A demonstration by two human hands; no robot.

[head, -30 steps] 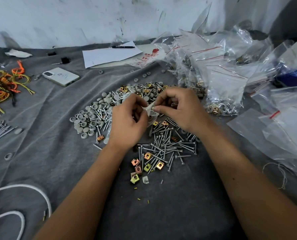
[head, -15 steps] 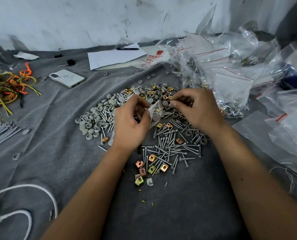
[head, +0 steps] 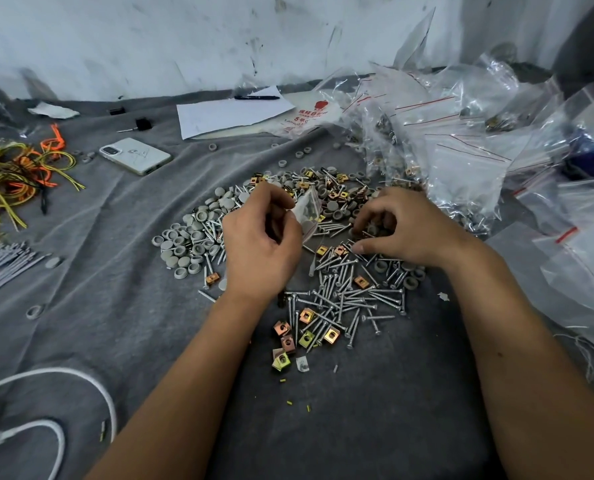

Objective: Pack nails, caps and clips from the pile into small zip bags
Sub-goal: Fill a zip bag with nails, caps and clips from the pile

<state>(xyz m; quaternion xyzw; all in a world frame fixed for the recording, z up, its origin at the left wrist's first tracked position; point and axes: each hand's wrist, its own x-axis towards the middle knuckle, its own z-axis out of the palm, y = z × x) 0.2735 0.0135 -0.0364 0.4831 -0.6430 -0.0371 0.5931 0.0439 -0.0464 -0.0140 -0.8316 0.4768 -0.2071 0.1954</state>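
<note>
Holding a small zip bag [head: 307,211] by its edge, the left hand [head: 260,244] pinches it above the pile [head: 340,271] of nails, grey caps and gold clips; the bag stands tilted, its long side going up and down. The right hand [head: 397,226] curls its fingers down into the pile beside it, though whether it grips anything I cannot tell. All this lies on a wrinkly grey cloth [head: 115,289] by a scuffed white wall [head: 184,39], with filled bags [head: 444,140] heaped at the right and a phone [head: 134,155] at the left.
</note>
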